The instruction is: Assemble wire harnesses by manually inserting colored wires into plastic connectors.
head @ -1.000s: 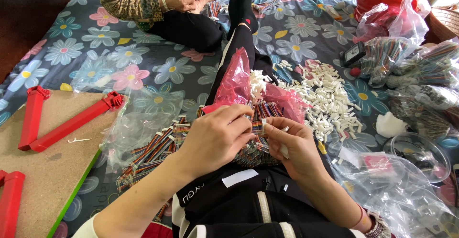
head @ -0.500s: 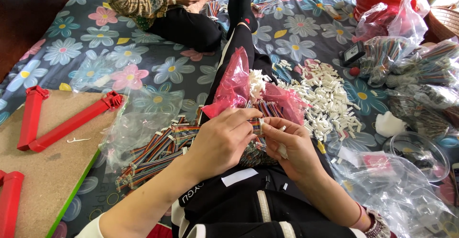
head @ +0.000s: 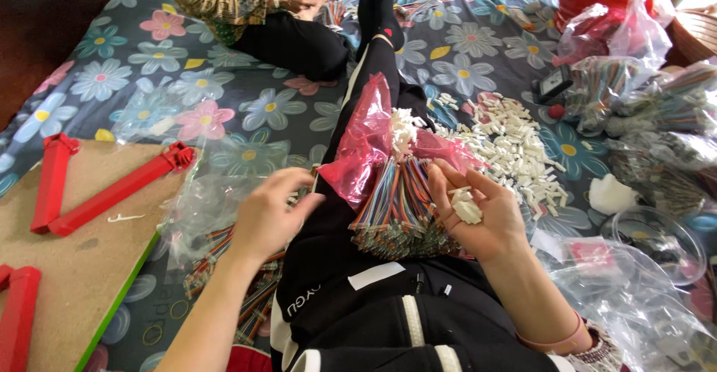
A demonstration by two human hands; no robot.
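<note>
My right hand point(head: 476, 215) lies palm up over my lap and cups a few small white plastic connectors point(head: 467, 209). My left hand point(head: 270, 215) has swung out to the left, fingers apart and holding nothing, above a heap of rainbow ribbon cables in clear plastic point(head: 224, 256). Between the hands a bundle of rainbow ribbon cables point(head: 396, 211) rests on my black trousers point(head: 358, 297). A pink plastic bag point(head: 367, 140) with white connectors in it sits just beyond the bundle.
Loose white connectors point(head: 515, 148) are scattered on the flowered mat point(head: 246, 110) to the right. Clear bags of cables point(head: 657, 110) and a clear round tub point(head: 657, 241) lie at right. A brown board with red clamps point(head: 112, 193) is left. Another person point(head: 254, 6) sits opposite.
The hands were together over the cable bundle. Now they have parted: my left hand moved left and is empty, my right hand turned palm up with white connectors.
</note>
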